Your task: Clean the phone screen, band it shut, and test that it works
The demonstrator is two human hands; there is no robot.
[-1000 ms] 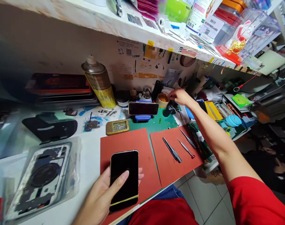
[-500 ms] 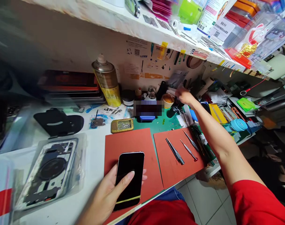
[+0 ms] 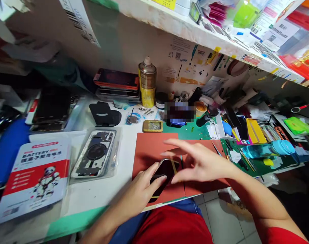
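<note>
My left hand (image 3: 141, 188) is wrapped round a dark-screened smartphone (image 3: 160, 183), its thumb lying across the glass. The phone is tilted over the left red-brown mat (image 3: 144, 149). My right hand (image 3: 197, 162) hovers at the phone's right side, thumb and fingers spread apart, with nothing visible between them. A thin yellowish strip crosses the screen's upper right; whether it is a reflection or a real thing I cannot tell. Beneath my right hand lies a second red-brown mat (image 3: 195, 188), and the hand and forearm hide most of the tools on it.
To the left are an opened phone back housing (image 3: 95, 152) in a clear bag and a battery package (image 3: 37, 176). Behind the mats stand a small tin (image 3: 153, 126), a spray can (image 3: 147, 83) and a cup of brownish bands (image 3: 200, 107). A blue bottle (image 3: 268, 149) lies at right.
My right hand has come back from the clutter near the cup to beside the phone, its fingers now spread. The phone in my left hand has tilted, and the view has turned left.
</note>
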